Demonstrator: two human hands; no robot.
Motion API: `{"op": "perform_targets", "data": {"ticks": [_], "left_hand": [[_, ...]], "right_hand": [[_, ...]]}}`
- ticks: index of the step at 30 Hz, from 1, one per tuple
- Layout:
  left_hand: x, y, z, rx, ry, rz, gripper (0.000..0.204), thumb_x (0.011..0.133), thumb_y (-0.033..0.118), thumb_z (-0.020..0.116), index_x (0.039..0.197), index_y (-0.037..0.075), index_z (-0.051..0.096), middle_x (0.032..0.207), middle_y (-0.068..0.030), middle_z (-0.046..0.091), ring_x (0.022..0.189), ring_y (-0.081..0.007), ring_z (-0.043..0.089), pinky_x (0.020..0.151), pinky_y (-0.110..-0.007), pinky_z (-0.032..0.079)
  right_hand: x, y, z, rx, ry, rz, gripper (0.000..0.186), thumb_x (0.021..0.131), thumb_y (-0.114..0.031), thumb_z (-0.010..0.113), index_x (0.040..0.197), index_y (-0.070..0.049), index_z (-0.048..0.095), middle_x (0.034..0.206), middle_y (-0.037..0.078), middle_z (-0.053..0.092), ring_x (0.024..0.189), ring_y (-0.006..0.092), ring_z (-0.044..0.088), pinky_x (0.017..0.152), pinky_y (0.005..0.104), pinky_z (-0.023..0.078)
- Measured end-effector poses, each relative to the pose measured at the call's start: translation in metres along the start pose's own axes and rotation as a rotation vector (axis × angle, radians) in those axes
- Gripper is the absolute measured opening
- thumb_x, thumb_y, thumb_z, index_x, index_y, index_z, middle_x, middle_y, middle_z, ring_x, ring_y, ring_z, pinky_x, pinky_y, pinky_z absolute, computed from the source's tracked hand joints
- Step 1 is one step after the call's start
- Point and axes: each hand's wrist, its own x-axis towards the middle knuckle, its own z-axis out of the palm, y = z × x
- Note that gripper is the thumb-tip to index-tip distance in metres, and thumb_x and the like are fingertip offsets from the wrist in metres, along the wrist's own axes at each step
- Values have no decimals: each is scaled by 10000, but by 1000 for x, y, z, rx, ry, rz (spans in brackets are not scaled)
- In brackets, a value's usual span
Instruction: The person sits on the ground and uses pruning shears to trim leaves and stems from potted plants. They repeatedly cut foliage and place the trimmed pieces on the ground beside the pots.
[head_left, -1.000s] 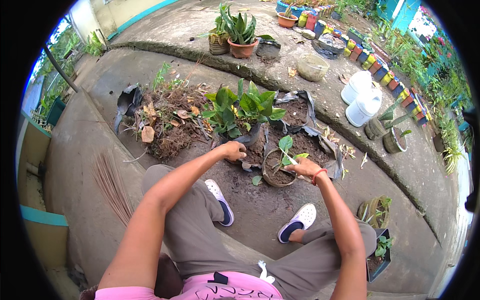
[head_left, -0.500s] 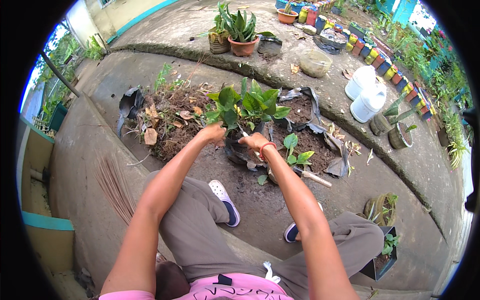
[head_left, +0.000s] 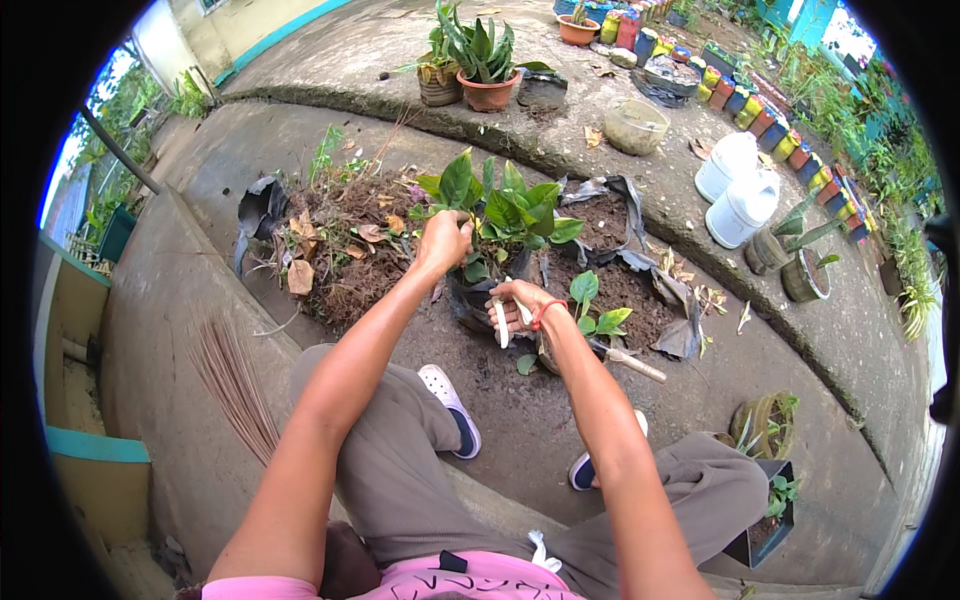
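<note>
Pink shirt point(head_left: 490, 580), grey trousers point(head_left: 400, 470), red wristband point(head_left: 540, 314), pale clogs point(head_left: 443, 393).

The concrete floor point(head_left: 530, 430) bears a heap of soil point(head_left: 350, 288) and a leafy plant point(head_left: 522, 208) in a black bag point(head_left: 468, 304). Two white jugs point(head_left: 745, 208) stand on its raised part.

Tool handle point(head_left: 502, 325) in right hand point(head_left: 518, 302): white
Wristband point(head_left: 540, 317) just behind it: red
Leafy plant point(head_left: 522, 210) by left hand point(head_left: 445, 242): green
Jugs point(head_left: 742, 210), well right of both hands: white
Shirt point(head_left: 490, 569) below both hands: pink, black squiggles
</note>
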Motion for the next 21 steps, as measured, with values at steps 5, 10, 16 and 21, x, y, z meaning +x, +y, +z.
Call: {"op": "perform_targets", "data": {"ticks": [5, 10, 16, 21], "left_hand": [[14, -11, 11, 158, 94, 29, 258, 781, 138, 579, 988, -15, 582, 552, -118, 589, 443, -174, 568, 465, -303, 456], [18, -14, 17, 183, 68, -12, 251, 725, 196, 629, 899, 15, 632, 593, -183, 595, 579, -271, 616, 599, -357, 488], [13, -17, 18, 358, 139, 102, 366, 672, 277, 639, 841, -46, 618, 650, -233, 586, 643, -339, 601, 622, -382, 480], [12, -18, 9, 451, 41, 30, 371, 655, 288, 643, 792, -55, 614, 728, -268, 583, 727, -366, 596, 660, -396, 475]], "right_hand": [[23, -1, 3, 176, -81, -3, 269, 785, -227, 545, 894, 18, 546, 778, 100, 591, 707, 210, 585, 673, 338, 503], [30, -6, 7, 207, -67, 4, 284, 807, -233, 511, 920, 27, 527, 837, 114, 595, 738, 219, 582, 698, 357, 495], [34, -7, 5, 227, -51, -7, 291, 820, -246, 485, 925, 22, 520, 863, 122, 600, 760, 226, 589, 705, 364, 495], [39, -7, 4, 187, -80, -8, 289, 830, -255, 462, 898, 17, 533, 807, 113, 601, 703, 220, 591, 677, 364, 503]]}}
